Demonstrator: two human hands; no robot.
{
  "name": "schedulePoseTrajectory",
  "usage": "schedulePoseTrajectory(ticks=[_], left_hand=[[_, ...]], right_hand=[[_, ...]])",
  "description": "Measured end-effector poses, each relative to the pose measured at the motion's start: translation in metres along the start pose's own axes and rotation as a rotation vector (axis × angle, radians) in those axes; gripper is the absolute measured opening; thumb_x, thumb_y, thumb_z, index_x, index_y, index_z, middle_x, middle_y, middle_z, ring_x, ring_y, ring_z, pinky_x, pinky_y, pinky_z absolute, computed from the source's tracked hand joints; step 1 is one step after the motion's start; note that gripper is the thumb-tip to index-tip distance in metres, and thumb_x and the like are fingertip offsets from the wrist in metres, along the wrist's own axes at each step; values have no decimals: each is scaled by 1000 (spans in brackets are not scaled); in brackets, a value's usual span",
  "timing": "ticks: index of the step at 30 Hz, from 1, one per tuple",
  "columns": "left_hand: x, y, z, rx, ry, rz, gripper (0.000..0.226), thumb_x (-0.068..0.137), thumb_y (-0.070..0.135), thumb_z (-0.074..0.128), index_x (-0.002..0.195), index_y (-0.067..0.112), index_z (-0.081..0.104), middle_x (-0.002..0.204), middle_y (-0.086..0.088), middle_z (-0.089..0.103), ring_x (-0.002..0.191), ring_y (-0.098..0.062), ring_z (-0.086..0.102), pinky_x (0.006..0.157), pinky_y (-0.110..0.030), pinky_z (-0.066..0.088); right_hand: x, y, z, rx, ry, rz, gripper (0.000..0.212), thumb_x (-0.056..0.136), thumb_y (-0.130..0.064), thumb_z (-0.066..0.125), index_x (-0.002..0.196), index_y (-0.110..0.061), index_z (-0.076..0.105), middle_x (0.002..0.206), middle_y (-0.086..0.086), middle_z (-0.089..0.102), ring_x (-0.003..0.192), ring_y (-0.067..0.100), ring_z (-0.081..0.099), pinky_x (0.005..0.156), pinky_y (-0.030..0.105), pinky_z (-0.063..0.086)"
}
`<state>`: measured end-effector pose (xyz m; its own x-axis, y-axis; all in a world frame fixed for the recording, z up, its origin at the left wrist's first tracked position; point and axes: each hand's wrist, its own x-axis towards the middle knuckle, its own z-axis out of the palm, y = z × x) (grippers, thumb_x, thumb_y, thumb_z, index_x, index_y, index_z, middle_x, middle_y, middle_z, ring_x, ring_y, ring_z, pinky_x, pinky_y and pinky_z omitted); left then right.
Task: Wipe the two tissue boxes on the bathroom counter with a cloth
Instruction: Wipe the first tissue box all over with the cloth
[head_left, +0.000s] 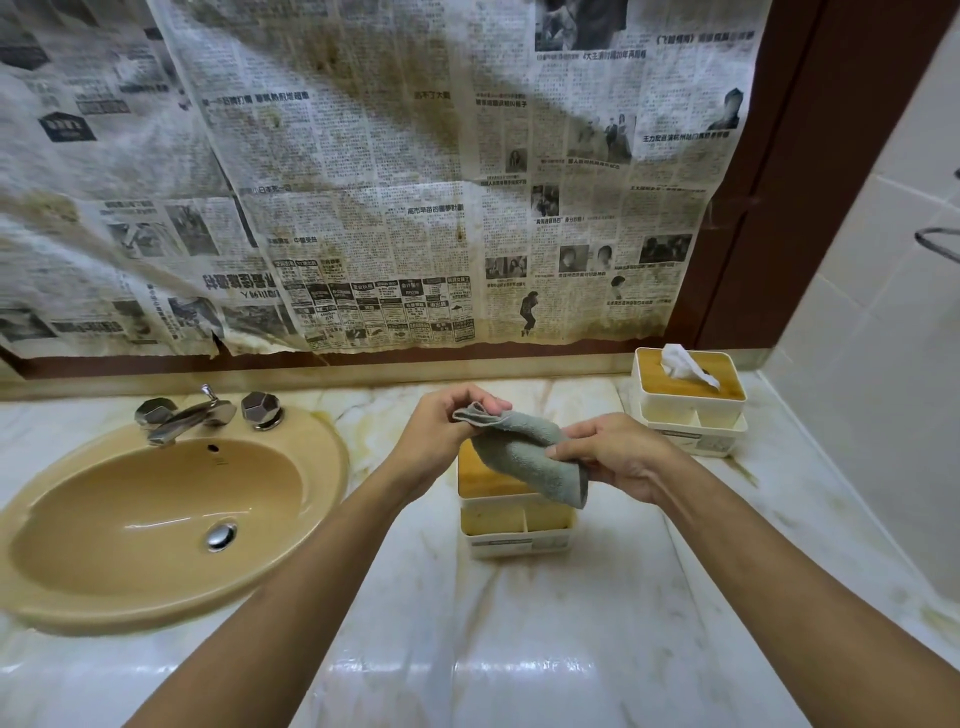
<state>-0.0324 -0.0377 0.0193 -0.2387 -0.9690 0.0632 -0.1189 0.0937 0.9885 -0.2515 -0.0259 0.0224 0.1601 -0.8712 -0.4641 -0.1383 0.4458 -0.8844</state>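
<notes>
Here the near box (498, 543) stands mid-counter, right under the cloth (524, 452) — a grey-green terry rag stretched left to right, its lower fold hanging across the box's wood-toned lid. The left hand (441, 431) pinches the cloth's upper corner. The right hand (621, 457) pinches its lower end and is nearer the far box (685, 410), back right by the wall. Both boxes are squared cream plastic. The counter (519, 649) is glossy marble — a tan sink (332, 467) lies left.

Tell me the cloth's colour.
Grey-green, plain; the cloth shows best in the head view, held by both hands.
</notes>
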Motion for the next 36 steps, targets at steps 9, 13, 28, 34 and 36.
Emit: schedulePoseTrajectory(ticks=[9, 13, 28, 34, 36], left_hand=[[-4, -9, -9, -296, -44, -286, 43, 92, 7, 65, 130, 22, 51, 116, -14, 71, 106, -26, 68, 92, -45, 55], [-9, -9, -12, -311, -119, -364, 52, 82, -8, 71, 128, 8, 54, 120, -14, 70, 110, -24, 68, 84, -32, 56], [-11, 6, -9, -234, 33, -65, 25, 89, -10, 60, 106, 7, 69, 102, -11, 74, 96, -18, 69, 73, -25, 56], [-13, -5, -9, -226, -57, -254, 9, 102, 9, 49, 103, 14, 56, 97, -9, 71, 81, -17, 68, 74, -35, 58], [-13, -7, -9, -251, -66, -276, 5, 102, 13, 51, 103, 16, 55, 98, -12, 73, 83, -24, 69, 84, -43, 56]], right_hand=[[0, 4, 4, 173, -15, -69, 30, 91, 1, 64, 119, -6, 59, 114, 17, 70, 97, 33, 71, 79, 44, 61], [-3, 7, 3, 235, -34, -134, 34, 91, 4, 63, 122, -8, 58, 111, 15, 72, 97, 29, 71, 85, 48, 59], [-11, 1, 5, -33, 203, -573, 39, 85, 15, 59, 95, -19, 74, 98, -1, 74, 97, 15, 70, 76, 32, 61], [-15, 4, 4, 92, 100, -444, 26, 96, 4, 53, 100, -16, 70, 104, 14, 72, 97, 29, 71, 76, 37, 62], [-17, 5, 6, 105, 38, -357, 23, 101, -3, 48, 104, -19, 64, 105, 15, 72, 91, 31, 71, 75, 42, 61]])
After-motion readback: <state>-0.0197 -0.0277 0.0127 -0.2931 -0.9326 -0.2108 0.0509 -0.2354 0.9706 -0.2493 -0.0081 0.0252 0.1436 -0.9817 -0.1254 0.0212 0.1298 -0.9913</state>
